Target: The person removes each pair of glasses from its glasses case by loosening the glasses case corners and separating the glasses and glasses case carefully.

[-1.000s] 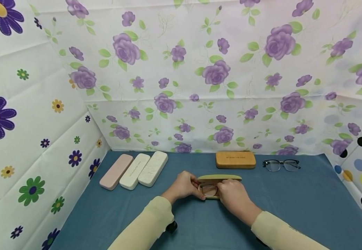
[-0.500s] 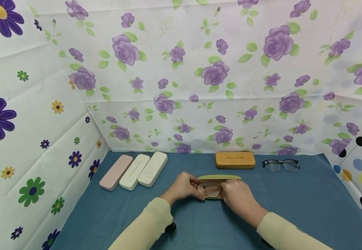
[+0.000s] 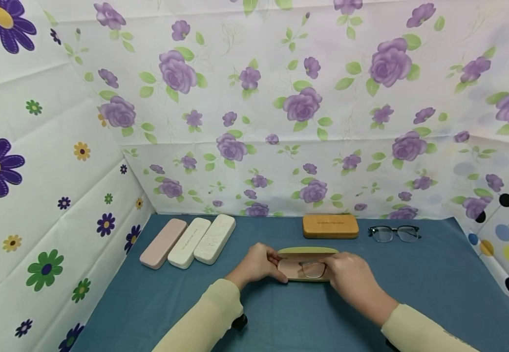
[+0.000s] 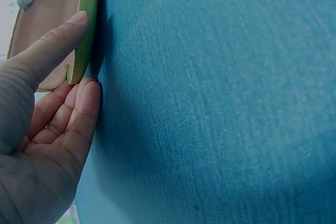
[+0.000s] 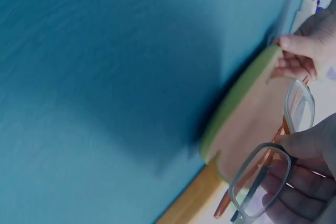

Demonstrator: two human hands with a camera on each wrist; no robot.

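An opened green glasses case point(image 3: 288, 269) with a pinkish lining stands at mid-table, its lid raised. My left hand point(image 3: 259, 264) grips its left end, and in the left wrist view the thumb lies along the green front wall point(image 4: 91, 3) while the other fingers touch the end. A pair of clear-lensed glasses point(image 3: 313, 270) is in my right hand point(image 3: 354, 279), in front of the case's right half. From the right wrist view, thumb and fingers pinch the glasses' frame point(image 5: 291, 157), its orange-brown and dark temples folded across behind the lenses.
Behind the green case lies a closed orange glasses case point(image 3: 330, 226), with dark-rimmed glasses point(image 3: 395, 233) to its right. Three closed cases sit at the left: pink point(image 3: 163, 243), cream point(image 3: 189, 242) and white point(image 3: 215, 238). Floral cloth point(image 3: 272, 161) hangs behind the blue tablecloth point(image 3: 276, 322).
My right hand has moved to the right with the glasses, baring more of the green case's lining at the left. The left hand has kept its hold on the case.
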